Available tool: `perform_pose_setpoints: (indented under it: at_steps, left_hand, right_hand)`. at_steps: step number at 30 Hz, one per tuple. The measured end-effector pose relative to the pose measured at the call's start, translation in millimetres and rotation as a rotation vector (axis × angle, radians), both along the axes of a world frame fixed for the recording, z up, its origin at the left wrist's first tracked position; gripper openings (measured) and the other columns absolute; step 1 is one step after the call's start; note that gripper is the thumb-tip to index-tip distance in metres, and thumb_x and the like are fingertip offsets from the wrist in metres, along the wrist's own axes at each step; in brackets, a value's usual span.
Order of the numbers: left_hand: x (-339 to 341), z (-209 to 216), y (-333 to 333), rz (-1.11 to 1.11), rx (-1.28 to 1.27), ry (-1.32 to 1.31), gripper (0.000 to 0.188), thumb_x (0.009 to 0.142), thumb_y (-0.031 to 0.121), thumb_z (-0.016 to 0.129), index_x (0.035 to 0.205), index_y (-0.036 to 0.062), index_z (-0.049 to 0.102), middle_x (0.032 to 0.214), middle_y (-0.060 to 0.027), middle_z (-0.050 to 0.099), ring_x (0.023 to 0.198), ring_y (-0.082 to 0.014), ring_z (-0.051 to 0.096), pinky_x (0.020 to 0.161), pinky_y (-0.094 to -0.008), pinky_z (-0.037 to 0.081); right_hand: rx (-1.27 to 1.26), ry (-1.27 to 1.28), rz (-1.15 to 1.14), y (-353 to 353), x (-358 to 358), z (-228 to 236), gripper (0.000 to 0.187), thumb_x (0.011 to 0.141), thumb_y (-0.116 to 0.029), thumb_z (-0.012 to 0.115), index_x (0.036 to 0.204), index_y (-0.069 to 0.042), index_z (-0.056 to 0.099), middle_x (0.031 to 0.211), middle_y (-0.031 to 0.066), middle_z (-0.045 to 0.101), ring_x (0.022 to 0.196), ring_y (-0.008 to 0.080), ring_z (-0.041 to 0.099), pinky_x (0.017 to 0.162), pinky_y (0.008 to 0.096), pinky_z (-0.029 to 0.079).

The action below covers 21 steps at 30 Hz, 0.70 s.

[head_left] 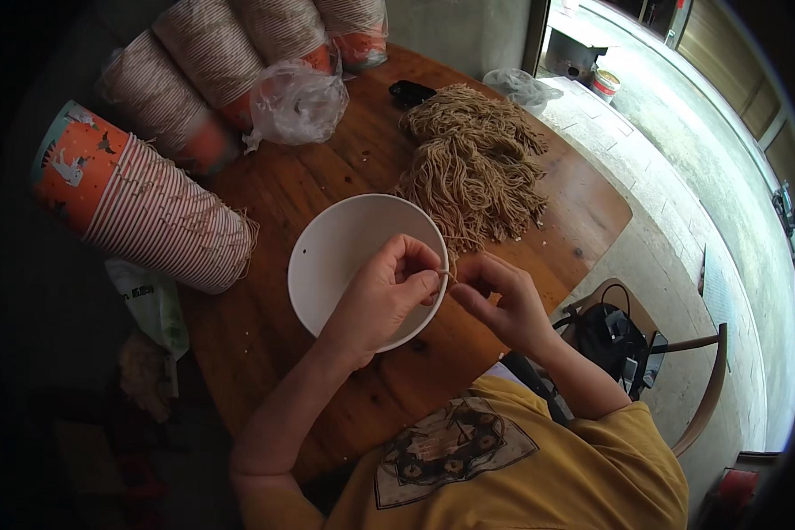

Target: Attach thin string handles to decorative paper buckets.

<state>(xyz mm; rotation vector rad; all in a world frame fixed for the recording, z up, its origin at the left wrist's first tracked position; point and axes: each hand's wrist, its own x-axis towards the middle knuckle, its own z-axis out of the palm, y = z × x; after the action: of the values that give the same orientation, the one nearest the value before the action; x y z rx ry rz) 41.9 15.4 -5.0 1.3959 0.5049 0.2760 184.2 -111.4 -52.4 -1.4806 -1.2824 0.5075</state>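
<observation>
A white paper bucket (322, 265) stands on the wooden table in front of me, its open mouth facing up, with a small dark hole in its wall at the left. Over its right rim, my left hand (387, 287) pinches a thin tan cord (445, 273) between thumb and fingertips. From the right, my right hand (502, 296) meets it just outside the rim, thumb and forefinger closed in on the same cord; the fingertips partly hide it. Just beyond the bucket lies a heap of loose tan cords (477, 168).
Nested stacks of orange-printed paper buckets (163, 208) with cords lie at the left and far left. A crumpled clear plastic bag (299, 102) rests beside them. A black object (411, 93) sits behind the cord heap. Right of the table is a wooden chair (711, 380) holding a black bag (611, 340).
</observation>
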Motion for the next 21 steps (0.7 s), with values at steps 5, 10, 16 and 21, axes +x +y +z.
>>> perform_pose_setpoints:
  at_steps: [5,10,16,21]
  left_hand:
    - [-1,3,-2,-0.015,0.113,0.061,0.015,0.090,0.010,0.057,0.102,0.0024,0.054,0.091,-0.0009,0.057,0.080,-0.0060,0.053,0.077,-0.0217,0.046]
    - [1,7,-2,-0.049,0.161,0.187,0.013,0.089,0.009,0.057,0.100,0.0025,0.055,0.088,0.0000,0.057,0.079,-0.0059,0.052,0.076,-0.0220,0.046]
    - [1,7,-1,-0.003,0.004,0.108,0.011,0.089,0.008,0.057,0.098,0.0025,0.053,0.087,-0.0002,0.056,0.076,-0.0051,0.052,0.069,-0.0208,0.044]
    - [-1,3,2,-0.013,-0.109,0.026,0.010,0.091,0.009,0.057,0.098,0.0037,0.050,0.084,-0.0003,0.056,0.071,-0.0047,0.050,0.061,-0.0194,0.042]
  right_hand:
    - [0.083,-0.034,0.012,2,5,16,0.011,0.085,-0.010,0.064,0.087,-0.001,0.059,0.077,0.0060,0.053,0.062,0.0130,0.054,0.056,0.0262,0.043]
    - [0.122,-0.056,0.038,6,6,21,0.008,0.085,-0.008,0.062,0.087,-0.001,0.059,0.077,0.0066,0.052,0.062,0.0139,0.054,0.056,0.0266,0.044]
    - [0.127,-0.317,-0.098,3,2,28,0.011,0.076,-0.007,0.066,0.083,-0.004,0.057,0.076,0.0075,0.050,0.064,0.0216,0.055,0.055,0.0312,0.046]
    - [0.218,-0.621,-0.103,2,-5,39,0.017,0.071,-0.005,0.068,0.080,-0.007,0.054,0.078,0.0077,0.048,0.069,0.0258,0.053,0.055,0.0352,0.046]
